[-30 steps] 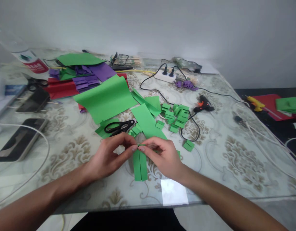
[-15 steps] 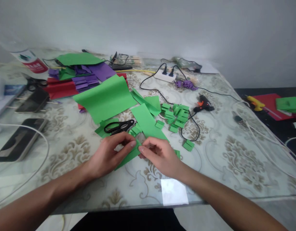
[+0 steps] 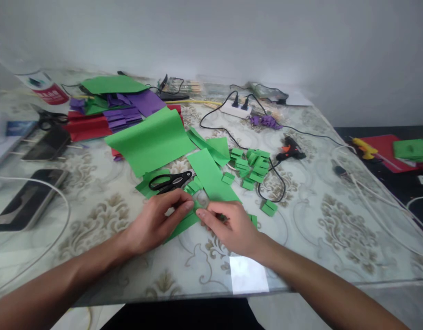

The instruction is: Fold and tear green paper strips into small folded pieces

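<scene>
Between my two hands is a small piece of green paper (image 3: 197,207), mostly covered by fingers. My left hand (image 3: 163,217) is closed, pinching its left side between thumb and index finger. The thumb and fingers of my right hand (image 3: 232,224) pinch at its right edge. Beneath my left hand lies a green paper strip (image 3: 184,225). Just beyond the hands rest black-handled scissors (image 3: 170,181), a few small green pieces (image 3: 193,184) and a longer green strip (image 3: 211,174). Several small folded green pieces (image 3: 254,165) are heaped farther right.
A large green sheet (image 3: 151,140) and purple and red papers (image 3: 124,117) cover the back left. A black glue gun (image 3: 291,149) and its looped cord lie right of the heap, near a white power strip (image 3: 236,108). Phones (image 3: 29,199) and a bottle (image 3: 42,87) stand left.
My right hand has shifted very slightly down, its fingertips turning a little at the small green paper. My left hand has hardly moved.
</scene>
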Tool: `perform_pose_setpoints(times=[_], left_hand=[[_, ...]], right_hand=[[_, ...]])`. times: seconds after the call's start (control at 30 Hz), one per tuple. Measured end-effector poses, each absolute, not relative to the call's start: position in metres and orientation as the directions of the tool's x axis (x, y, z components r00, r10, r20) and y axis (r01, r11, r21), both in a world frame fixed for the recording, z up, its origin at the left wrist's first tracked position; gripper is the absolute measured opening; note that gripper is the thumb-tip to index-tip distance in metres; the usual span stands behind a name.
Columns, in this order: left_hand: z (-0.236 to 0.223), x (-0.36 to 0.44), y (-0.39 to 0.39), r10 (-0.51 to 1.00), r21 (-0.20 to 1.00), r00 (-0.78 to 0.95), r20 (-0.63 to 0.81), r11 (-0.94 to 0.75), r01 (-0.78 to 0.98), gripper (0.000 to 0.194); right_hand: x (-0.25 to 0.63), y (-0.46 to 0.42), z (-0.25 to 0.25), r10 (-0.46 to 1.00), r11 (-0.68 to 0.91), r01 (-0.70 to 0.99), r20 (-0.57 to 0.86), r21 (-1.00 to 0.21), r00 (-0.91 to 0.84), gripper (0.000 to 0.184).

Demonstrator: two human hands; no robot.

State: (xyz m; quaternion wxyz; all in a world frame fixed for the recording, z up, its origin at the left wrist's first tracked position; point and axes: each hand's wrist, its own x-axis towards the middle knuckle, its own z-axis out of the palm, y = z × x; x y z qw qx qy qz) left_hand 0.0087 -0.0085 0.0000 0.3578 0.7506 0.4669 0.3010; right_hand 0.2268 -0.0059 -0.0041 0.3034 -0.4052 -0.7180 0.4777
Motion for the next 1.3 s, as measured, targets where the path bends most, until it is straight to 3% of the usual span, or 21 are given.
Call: perform_pose_setpoints(times=[0.3, 0.53, 0.8, 0.93, 1.3], left_hand=[[0.000, 0.007, -0.009, 0.904, 0.847, 0.421, 0.070, -0.276, 0.453, 0.027], [0.002, 0.007, -0.008, 0.901, 0.854, 0.428, 0.064, -0.272, 0.444, 0.027], [-0.003, 0.002, -0.005, 0.912, 0.850, 0.408, 0.035, -0.242, 0.469, 0.028], [-0.005, 0.000, -0.002, 0.921, 0.837, 0.386, 0.053, -0.252, 0.486, 0.029], [-0.006, -0.001, 0.003, 0.940, 0.829, 0.327, 0.101, -0.261, 0.495, 0.030]], right_hand=[[0.227, -0.006, -0.005, 0.883, 0.139, 0.274, -0.006, -0.952, -0.470, 0.038], [0.227, -0.004, -0.008, 0.936, 0.121, 0.254, 0.025, -0.960, -0.351, 0.038], [0.230, 0.007, -0.007, 0.981, -0.008, 0.111, -0.029, -0.994, -0.193, 0.037], [0.233, 0.018, -0.011, 0.983, -0.124, 0.042, -0.128, -0.991, -0.131, 0.037], [0.232, 0.027, -0.022, 0.967, -0.246, -0.123, -0.233, -0.962, -0.106, 0.042]])
